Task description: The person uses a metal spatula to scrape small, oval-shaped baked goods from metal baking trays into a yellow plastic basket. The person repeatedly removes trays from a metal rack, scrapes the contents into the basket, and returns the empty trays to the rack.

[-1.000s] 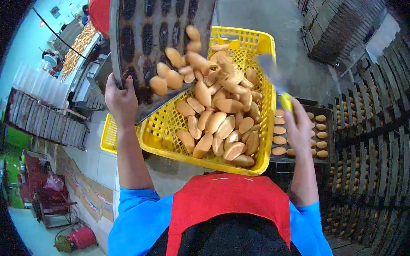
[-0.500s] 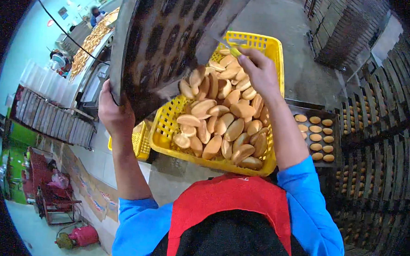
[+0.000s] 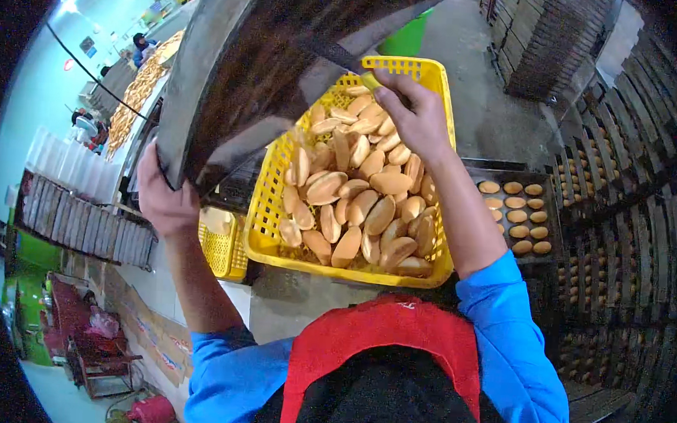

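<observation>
My left hand (image 3: pixel 167 199) is closed on the lower left edge of a dark metal baking tray (image 3: pixel 263 47), tilted up on its side with its baking face toward the right. In my right hand (image 3: pixel 416 112) is a flat-bladed scraper (image 3: pixel 370 81) with a yellow handle, its blade against or just in front of the tray. Motion blurs the blade and the tray. Below them, a yellow perforated plastic basket (image 3: pixel 343 274) holds many oval bread rolls (image 3: pixel 380 214) in a heap. No rolls show on the tray's visible face.
To the right, a baking tray with rolls (image 3: pixel 518 217) lies beside tall racks of loaded trays (image 3: pixel 606 225). More trays stand stacked (image 3: pixel 550 43) at the far right. A smaller yellow basket (image 3: pixel 222 247) sits left of the large one. Far left, bread covers a long table (image 3: pixel 142 94) near other people.
The tray has swung left and tilted further over. Rolls near its lower edge have dropped into the basket. My right hand and scraper have moved slightly left and up.
</observation>
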Action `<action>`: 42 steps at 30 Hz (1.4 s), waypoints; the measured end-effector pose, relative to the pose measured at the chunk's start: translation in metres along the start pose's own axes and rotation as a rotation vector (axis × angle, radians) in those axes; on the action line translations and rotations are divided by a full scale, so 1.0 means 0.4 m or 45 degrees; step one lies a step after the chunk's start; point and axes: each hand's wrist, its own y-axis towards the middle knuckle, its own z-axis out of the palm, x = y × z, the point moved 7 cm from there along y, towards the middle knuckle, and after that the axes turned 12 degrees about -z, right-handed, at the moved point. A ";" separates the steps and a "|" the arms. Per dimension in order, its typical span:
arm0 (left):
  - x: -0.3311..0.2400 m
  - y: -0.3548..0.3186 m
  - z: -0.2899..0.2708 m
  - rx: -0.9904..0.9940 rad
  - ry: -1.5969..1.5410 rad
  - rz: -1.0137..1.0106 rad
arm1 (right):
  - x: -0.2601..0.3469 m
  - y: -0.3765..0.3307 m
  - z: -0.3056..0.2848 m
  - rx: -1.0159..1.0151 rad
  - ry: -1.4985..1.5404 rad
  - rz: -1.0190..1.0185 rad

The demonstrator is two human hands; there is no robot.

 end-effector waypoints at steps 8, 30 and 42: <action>-0.053 0.042 -0.013 0.023 -0.101 -0.093 | 0.030 -0.059 -0.123 -0.099 -0.136 -0.157; -0.762 -0.217 0.185 1.060 -1.643 -0.688 | 0.283 -0.488 -1.017 -0.708 -1.287 0.366; -1.182 -0.581 0.176 2.304 -1.988 -0.937 | 0.769 -0.647 -1.142 -0.808 -2.551 0.839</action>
